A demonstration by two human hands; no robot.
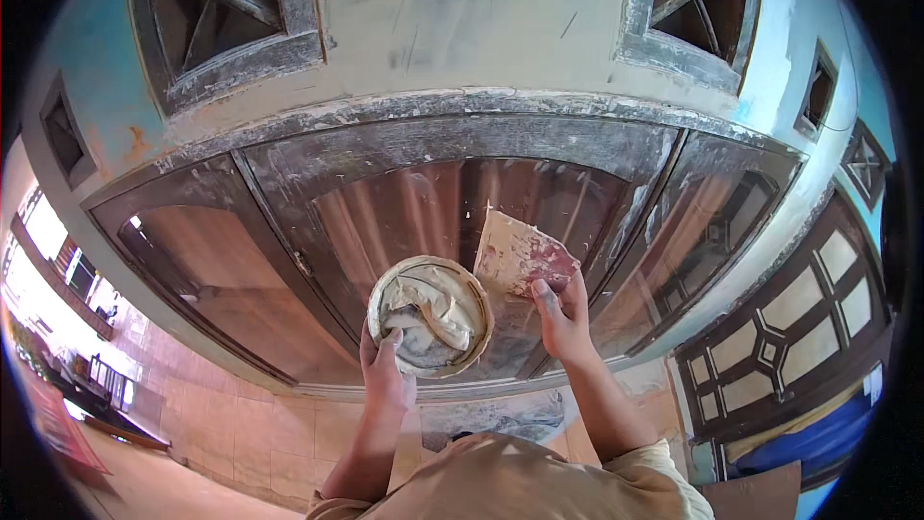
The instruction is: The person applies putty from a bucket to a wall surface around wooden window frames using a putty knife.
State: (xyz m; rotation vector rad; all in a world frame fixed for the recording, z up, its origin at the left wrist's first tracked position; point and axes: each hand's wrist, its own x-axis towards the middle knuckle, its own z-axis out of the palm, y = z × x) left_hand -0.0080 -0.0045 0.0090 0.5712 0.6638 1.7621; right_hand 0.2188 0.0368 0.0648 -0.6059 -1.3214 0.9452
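Note:
My left hand (387, 374) grips a shallow round bowl (376, 306) by its near left edge, the thumb over the rim. Cream-coloured putty (428, 303) lies in soft folds inside it, with a greyish bare patch near my thumb. To the right of the bowl, my right hand (563, 313) is closed on the lower corner of a flat reddish putty spreader (539, 255). Cream putty coats much of the spreader's face, mostly on its left side. The spreader is tilted and held slightly apart from the bowl.
Ahead stands a dark wooden window frame (472, 140) with glass panes, smeared with whitish putty. Above it is a patched cream wall (462, 29) between two crossed-slat vents (226, 0). A dark panelled door (789, 318) is at the right, tiled floor (207, 433) below left.

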